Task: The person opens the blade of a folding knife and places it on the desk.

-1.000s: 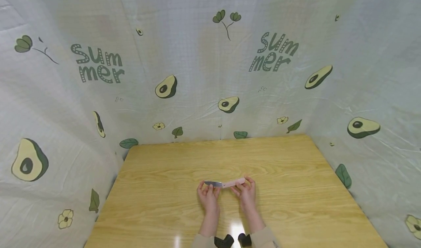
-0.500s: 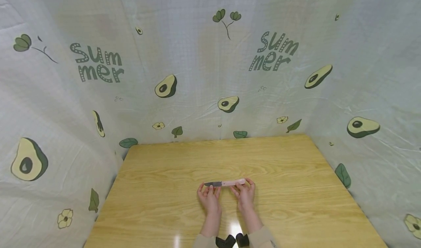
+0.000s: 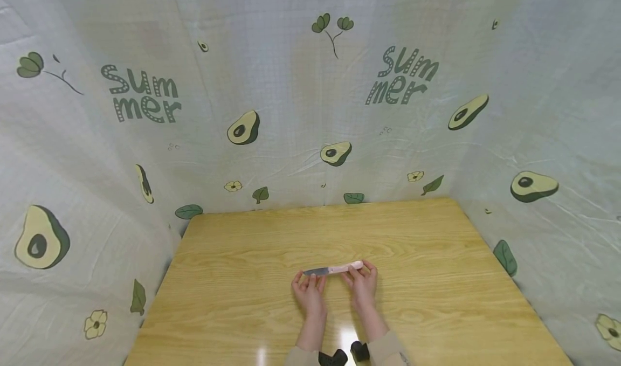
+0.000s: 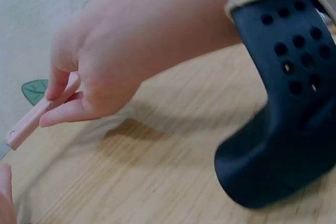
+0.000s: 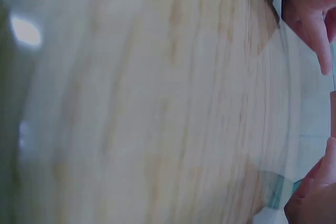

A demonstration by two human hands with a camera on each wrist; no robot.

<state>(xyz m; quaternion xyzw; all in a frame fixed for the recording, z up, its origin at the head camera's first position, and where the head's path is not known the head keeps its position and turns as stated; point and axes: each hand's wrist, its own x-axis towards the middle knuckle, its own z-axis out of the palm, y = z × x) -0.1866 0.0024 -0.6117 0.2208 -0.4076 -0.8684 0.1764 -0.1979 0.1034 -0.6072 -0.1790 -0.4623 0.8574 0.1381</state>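
Note:
A folding knife (image 3: 332, 270) with a pale pink handle and a grey blade (image 3: 316, 271) is held level between both hands over the table. Its blade and handle stand nearly in line, the handle end slightly higher in the head view. On the blade side, my left hand (image 3: 310, 296) pinches the blade between thumb and fingers. My right hand (image 3: 363, 288) grips the handle near its far end. From the left wrist, the right hand (image 4: 105, 72) shows with thumb and finger on the pink handle (image 4: 31, 124). In the right wrist view both hands are cut off at the edge.
The light wooden table (image 3: 242, 247) lies beneath the hands. A pale curtain (image 3: 291, 85) printed with avocados, leaves and lettering surrounds it at the back and sides. Black wrist mounts (image 3: 332, 357) sit on both wrists, close to each other.
One second ago the blade and handle met at a bend at the pivot; they came almost straight. The handle end has since tipped slightly upward. Both hands keep their grips.

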